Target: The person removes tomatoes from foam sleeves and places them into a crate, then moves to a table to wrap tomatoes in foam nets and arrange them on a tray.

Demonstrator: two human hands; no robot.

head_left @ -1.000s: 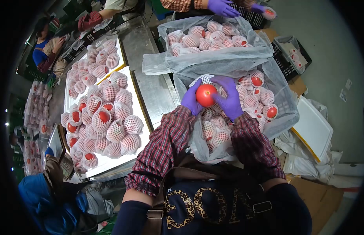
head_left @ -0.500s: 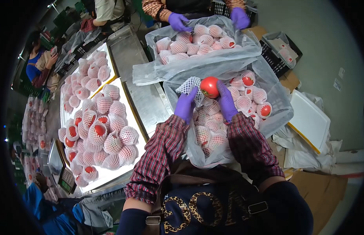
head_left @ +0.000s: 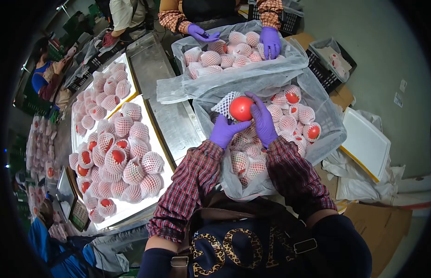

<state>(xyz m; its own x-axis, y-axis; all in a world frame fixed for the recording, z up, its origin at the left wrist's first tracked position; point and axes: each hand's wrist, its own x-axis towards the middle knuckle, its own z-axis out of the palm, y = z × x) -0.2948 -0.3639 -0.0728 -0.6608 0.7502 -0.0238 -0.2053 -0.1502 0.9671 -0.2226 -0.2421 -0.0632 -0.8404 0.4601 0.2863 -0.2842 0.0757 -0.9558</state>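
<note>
A bare red tomato (head_left: 241, 109) is held over the near lined crate (head_left: 324, 123), with a white foam net (head_left: 223, 104) at its left side. My left hand (head_left: 228, 129), in a purple glove, has its thumb and fingers around the tomato's lower left and the net. From the right my right hand (head_left: 263, 119), also gloved, presses its fingers against the tomato's upper right side. Below both hands, net-wrapped tomatoes (head_left: 288, 123) fill the crate. The tomato hides part of the net.
White trays (head_left: 132, 211) of net-wrapped fruit lie on the left. A co-worker's gloved hands (head_left: 270, 42) reach to a second lined crate (head_left: 289, 68) beyond mine. An empty white tray (head_left: 366, 139) leans at the right, near a black crate (head_left: 324, 74).
The tomato has moved slightly left and toward me, and now sits against the net. My hands have come closer together. The co-worker's right-side hand has moved down into the far crate.
</note>
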